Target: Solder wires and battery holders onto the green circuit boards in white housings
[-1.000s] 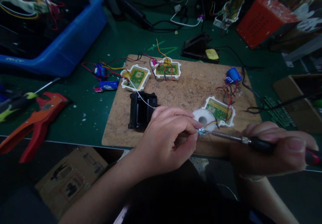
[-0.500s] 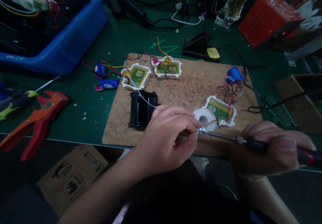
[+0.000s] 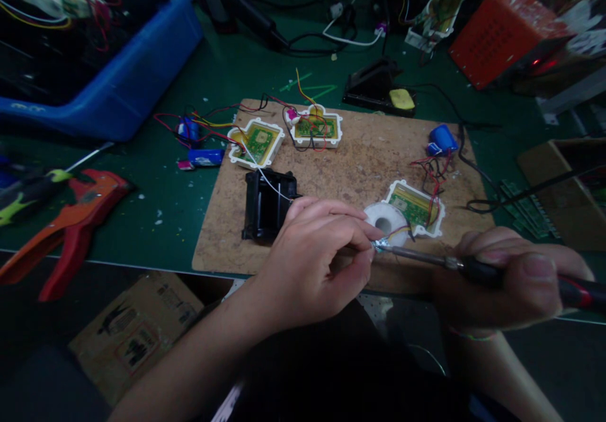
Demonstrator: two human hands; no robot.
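Note:
My left hand point(image 3: 326, 254) pinches a small circuit board point(image 3: 380, 245) between thumb and fingers; only the board's right end shows. My right hand point(image 3: 518, 277) is wrapped round the black and red handle of a soldering iron point(image 3: 421, 256), whose tip meets that end of the board. Thin coloured wires run from the board toward a white housing point(image 3: 416, 210) with a green circuit board inside. Under the fingertips lies a white solder spool point(image 3: 398, 220). A black plastic case point(image 3: 269, 207) stands left of my left hand, with a white wire passing over it.
Two more white housings point(image 3: 255, 144) with wired blue batteries point(image 3: 206, 157) lie on the brown board point(image 3: 364, 156). Behind are a soldering iron stand point(image 3: 374, 87) with a yellow sponge and a red box point(image 3: 506, 40). Red-orange cutters point(image 3: 71, 226) and a blue bin point(image 3: 156, 62) lie left.
Almost nothing differs. Both hands, the small circuit board and the soldering iron keep their places, with the tip still at the board.

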